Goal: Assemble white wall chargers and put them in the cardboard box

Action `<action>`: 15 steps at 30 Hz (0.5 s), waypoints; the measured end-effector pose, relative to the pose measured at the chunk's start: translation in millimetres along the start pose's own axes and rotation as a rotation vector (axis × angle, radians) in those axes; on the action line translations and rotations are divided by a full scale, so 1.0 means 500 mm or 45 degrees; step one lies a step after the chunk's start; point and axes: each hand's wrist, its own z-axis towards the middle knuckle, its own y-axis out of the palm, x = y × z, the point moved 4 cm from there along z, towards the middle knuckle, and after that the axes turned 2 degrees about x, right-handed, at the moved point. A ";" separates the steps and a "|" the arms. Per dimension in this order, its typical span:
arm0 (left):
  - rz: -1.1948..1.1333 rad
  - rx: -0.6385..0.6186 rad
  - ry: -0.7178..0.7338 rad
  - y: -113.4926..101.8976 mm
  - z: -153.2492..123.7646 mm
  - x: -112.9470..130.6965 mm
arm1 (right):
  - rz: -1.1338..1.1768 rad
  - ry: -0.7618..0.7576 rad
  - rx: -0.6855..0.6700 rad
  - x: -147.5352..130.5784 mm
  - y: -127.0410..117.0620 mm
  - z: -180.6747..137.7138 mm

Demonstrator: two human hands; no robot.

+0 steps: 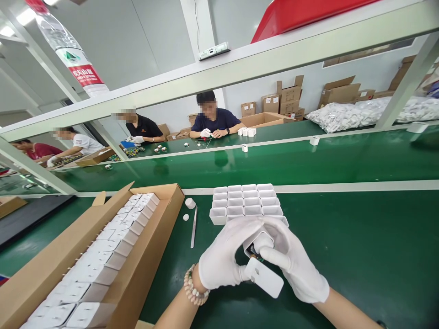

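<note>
Between my two white-gloved hands is a small white plastic housing (247, 247), tilted with its opening towards me. A bit of dark and green circuitry (255, 252) shows inside it. My left hand (224, 256) is closed around the housing's left side, its thumb at a flat white cover (267, 279) that hangs below the opening. My right hand (297, 262) wraps the right side, with a finger pressed at the opening. The fingers partly hide the housing. Just beyond my hands stand rows of open white housings (235, 211).
At left, a long cardboard box (164, 219) holds rows of white units (109, 244). Tweezers (194, 228) lie beside small round white parts (190, 203). A green conveyor belt (274, 167) runs behind, under a shelf rail (164, 93) bearing a water bottle (73, 55). Several co-workers sit opposite.
</note>
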 end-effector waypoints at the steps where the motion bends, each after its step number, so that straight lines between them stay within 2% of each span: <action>1: 0.002 -0.008 -0.013 0.001 -0.001 -0.001 | -0.007 0.000 0.005 -0.001 0.000 -0.001; 15: 0.036 -0.006 -0.077 0.005 -0.007 -0.003 | -0.123 -0.021 0.072 -0.004 -0.004 0.004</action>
